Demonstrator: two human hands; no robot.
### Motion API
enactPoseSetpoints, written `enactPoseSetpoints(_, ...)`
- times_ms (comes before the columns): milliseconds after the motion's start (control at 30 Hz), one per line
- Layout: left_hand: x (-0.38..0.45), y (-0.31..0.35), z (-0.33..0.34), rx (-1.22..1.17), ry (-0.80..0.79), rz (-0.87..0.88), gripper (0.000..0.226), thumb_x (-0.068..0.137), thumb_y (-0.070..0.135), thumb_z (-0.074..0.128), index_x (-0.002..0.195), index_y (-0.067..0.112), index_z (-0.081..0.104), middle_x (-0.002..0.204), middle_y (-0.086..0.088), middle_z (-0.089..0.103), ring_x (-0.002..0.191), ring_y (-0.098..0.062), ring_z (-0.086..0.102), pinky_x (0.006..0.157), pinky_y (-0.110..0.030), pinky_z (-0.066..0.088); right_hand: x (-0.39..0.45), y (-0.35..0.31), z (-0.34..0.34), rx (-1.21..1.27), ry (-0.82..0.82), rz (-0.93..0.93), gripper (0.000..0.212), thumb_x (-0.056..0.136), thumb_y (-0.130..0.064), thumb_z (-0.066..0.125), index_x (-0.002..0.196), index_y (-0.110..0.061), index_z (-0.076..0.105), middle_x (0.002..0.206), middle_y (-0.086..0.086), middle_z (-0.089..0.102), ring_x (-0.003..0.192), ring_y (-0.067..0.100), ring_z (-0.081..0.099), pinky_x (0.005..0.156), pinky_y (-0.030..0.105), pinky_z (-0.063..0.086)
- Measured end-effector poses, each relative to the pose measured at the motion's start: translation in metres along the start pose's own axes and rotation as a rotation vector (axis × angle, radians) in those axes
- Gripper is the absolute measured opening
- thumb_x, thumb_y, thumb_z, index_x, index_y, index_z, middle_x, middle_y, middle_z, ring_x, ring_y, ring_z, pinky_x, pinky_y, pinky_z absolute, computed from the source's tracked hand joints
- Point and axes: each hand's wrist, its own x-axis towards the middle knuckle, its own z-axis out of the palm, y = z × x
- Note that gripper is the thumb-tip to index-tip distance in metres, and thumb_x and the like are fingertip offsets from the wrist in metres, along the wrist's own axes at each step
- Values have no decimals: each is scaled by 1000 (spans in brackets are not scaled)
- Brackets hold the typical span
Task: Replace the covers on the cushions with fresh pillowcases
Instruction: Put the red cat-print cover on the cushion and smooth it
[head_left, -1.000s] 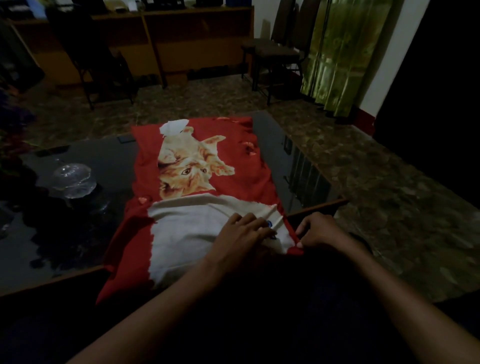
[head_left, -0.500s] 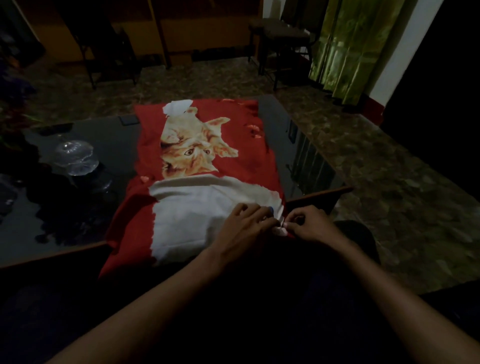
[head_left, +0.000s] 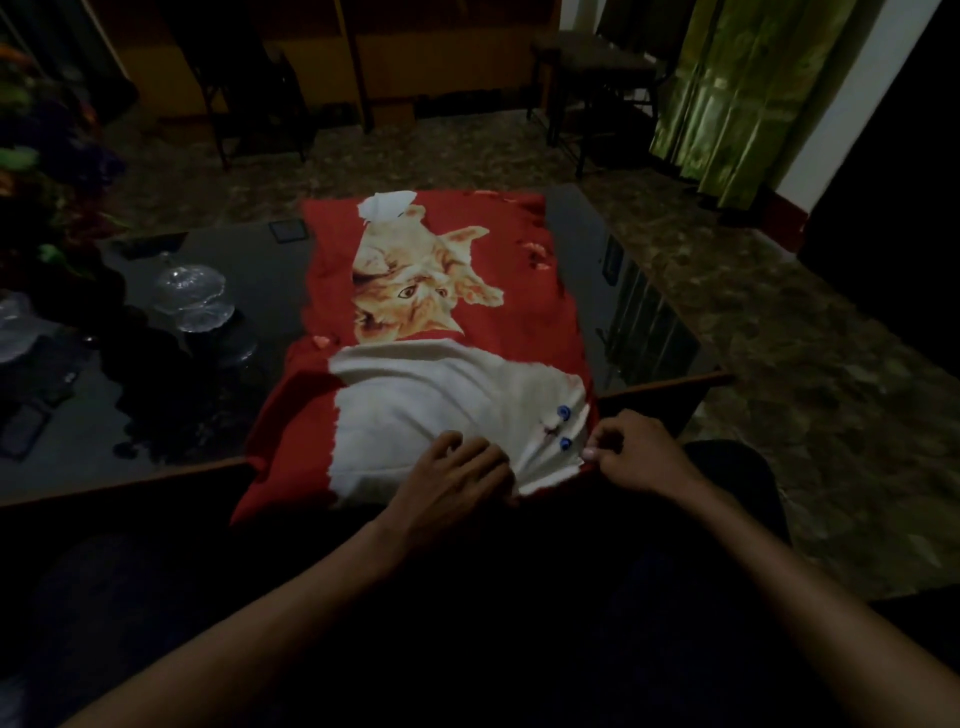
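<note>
A cushion in a red pillowcase (head_left: 519, 332) printed with an orange cat and a white cat lies lengthwise on the dark glass table (head_left: 260, 270), its near end over the table's front edge. My left hand (head_left: 452, 478) lies palm down on the white part of the print at the near edge. My right hand (head_left: 634, 457) pinches the pillowcase's near right corner between thumb and fingers, just below the white cat's blue eyes. The pillowcase's opening is hidden under my hands.
Glass bowls (head_left: 189, 296) stand on the table's left side, with dark flowers (head_left: 47, 208) beyond them. A phone-like object (head_left: 26, 428) lies at the near left. Chairs (head_left: 597, 78) and a green curtain (head_left: 727, 93) stand across the stone floor.
My left hand slid left and nearer along the cushion's near edge, uncovering the white cat's blue eyes. My right hand stays pinched at the corner. The view tilted down slightly.
</note>
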Motion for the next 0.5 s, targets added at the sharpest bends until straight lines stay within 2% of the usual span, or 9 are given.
enactPoseSetpoints(67,-4,-2,-5,-50,-10,-12,37,104,40,41,84,19,65,88,1,65,77,-20,59,73,-33,39,-6,-2,-3,18,-23,-17,18,85,-30,79,70,-34,69,91,-6,68,89,15,67,87,34,54)
enactPoseSetpoints(167,-8,-9,-18,-95,-35,-11,33,103,42,45,93,20,68,92,3,67,81,-18,63,73,-32,44,-12,-21,-7,138,98,-153,12,78,-32,86,80,-32,74,91,-8,69,80,5,66,77,27,55)
enactPoseSetpoints(233,-18,-20,-28,-100,-32,-101,28,95,43,58,106,20,69,104,2,68,93,-19,63,79,-33,44,-15,-39,-4,181,151,-331,24,71,-36,91,88,-30,75,92,-12,67,77,0,65,72,19,53)
enactPoseSetpoints(300,-33,-31,-34,-60,-48,-164,35,93,44,56,111,17,69,110,-1,68,98,-22,63,81,-35,43,-20,-55,5,72,147,-478,36,67,-49,90,94,-31,74,95,-16,63,78,-4,61,69,14,50)
enactPoseSetpoints(367,-46,-40,-37,-53,-49,-189,36,95,41,51,109,13,70,109,-4,68,96,-25,62,79,-36,42,-22,-67,19,-45,160,-559,37,67,-52,88,94,-33,72,98,-16,60,81,-3,59,65,18,49)
enactPoseSetpoints(433,-53,-41,-35,-68,-25,-224,32,98,37,51,102,13,72,103,-3,69,92,-24,61,74,-36,44,-20,-73,33,-110,229,-626,28,71,-45,87,89,-30,72,98,-12,60,82,8,63,62,28,52)
enactPoseSetpoints(500,-52,-38,-34,-70,-6,-249,26,96,34,56,91,15,72,94,-2,68,84,-23,61,69,-34,42,-18,-74,42,-150,283,-655,20,75,-39,84,84,-26,72,95,-8,61,76,15,63,58,32,52)
